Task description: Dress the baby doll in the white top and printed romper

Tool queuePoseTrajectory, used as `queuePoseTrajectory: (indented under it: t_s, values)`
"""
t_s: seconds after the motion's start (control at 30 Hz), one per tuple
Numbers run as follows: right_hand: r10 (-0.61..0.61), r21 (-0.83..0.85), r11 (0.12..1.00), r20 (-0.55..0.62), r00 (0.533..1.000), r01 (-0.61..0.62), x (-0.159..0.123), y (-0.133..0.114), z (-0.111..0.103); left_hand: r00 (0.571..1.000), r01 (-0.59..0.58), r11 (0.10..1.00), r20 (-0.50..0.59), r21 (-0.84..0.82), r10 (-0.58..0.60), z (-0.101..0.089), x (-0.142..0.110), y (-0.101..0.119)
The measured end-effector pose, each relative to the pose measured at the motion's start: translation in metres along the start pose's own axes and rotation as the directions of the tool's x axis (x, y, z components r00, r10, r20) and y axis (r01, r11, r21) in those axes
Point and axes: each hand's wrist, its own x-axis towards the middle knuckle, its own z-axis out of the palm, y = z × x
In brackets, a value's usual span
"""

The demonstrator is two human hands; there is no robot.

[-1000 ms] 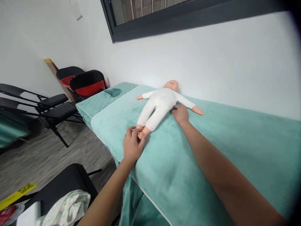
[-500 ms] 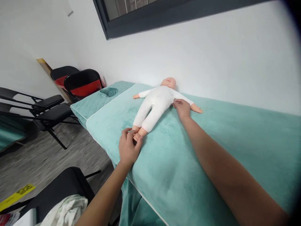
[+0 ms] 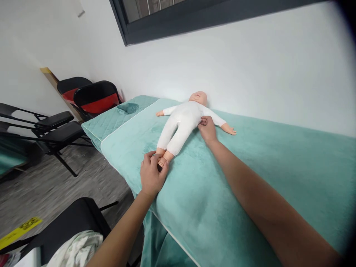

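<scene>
A baby doll (image 3: pixel 185 115) with a white cloth body lies on its back on the green padded bed (image 3: pixel 222 207). Its head points to the wall, its arms are spread, and its bare feet are close together towards me. My left hand (image 3: pixel 152 172) is curled around the doll's feet, thumb on the near side and fingers on the far side. At the doll's right-hand side of the torso, my right hand (image 3: pixel 207 129) has its fingers bent and pressed together against the white cloth near the hip. Its fingertips are partly hidden.
Black and red folding chairs (image 3: pixel 97 97) stand beyond the bed's left end, near a face hole (image 3: pixel 128 108) in the bed. A black chair (image 3: pixel 80 218) at lower left bears a crumpled white cloth (image 3: pixel 78 250). The white wall (image 3: pixel 250 70) runs along the bed's far side.
My right hand has moved a little left, along the doll's side towards the hip. The doll's arm on that side has shifted slightly left. My left hand stays at the feet.
</scene>
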Motion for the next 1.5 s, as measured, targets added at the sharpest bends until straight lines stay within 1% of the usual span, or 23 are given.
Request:
queuePoseTrajectory:
  t_s: [0.17,0.4,0.6,0.73,0.87,1.1,1.2,1.3,1.5]
  values:
    - [0.036,0.092,0.995,0.042,0.998,-0.040,0.005,0.001,-0.001,1.000,-0.001,1.000,-0.003,0.009,0.001,0.000,-0.001,0.001]
    - [0.096,0.285,0.952,0.058,0.994,-0.109,-0.001,0.002,0.011,1.000,0.010,1.000,0.000,0.006,-0.010,0.000,0.000,0.001]
    - [0.143,0.359,0.917,0.104,0.984,-0.171,0.004,0.000,0.007,1.000,-0.001,1.000,-0.012,0.008,0.001,0.000,0.001,0.001]
    - [0.148,0.369,0.911,0.128,0.981,-0.185,0.006,0.000,0.006,1.000,-0.003,1.000,-0.008,0.013,0.003,0.000,0.000,0.001]
    - [0.130,0.333,0.927,0.146,0.981,-0.172,0.003,0.000,0.007,1.000,0.002,1.000,-0.005,0.021,-0.002,0.000,0.000,0.001]
    - [0.113,0.145,0.980,0.155,0.981,-0.136,-0.002,-0.002,0.008,1.000,-0.012,1.000,-0.013,0.019,0.012,0.001,0.001,0.002]
    - [0.126,0.106,0.984,0.174,0.977,-0.145,0.000,-0.002,0.008,1.000,-0.011,1.000,-0.011,0.028,0.012,0.000,0.001,0.002]
    - [0.143,0.139,0.975,0.210,0.967,-0.174,0.002,-0.002,0.009,1.000,-0.009,1.000,-0.005,0.025,0.009,0.000,0.001,0.002]
    - [0.140,0.309,0.923,0.284,0.949,-0.229,0.003,-0.007,0.003,1.000,0.013,1.000,0.003,0.013,-0.013,0.000,0.002,0.002]
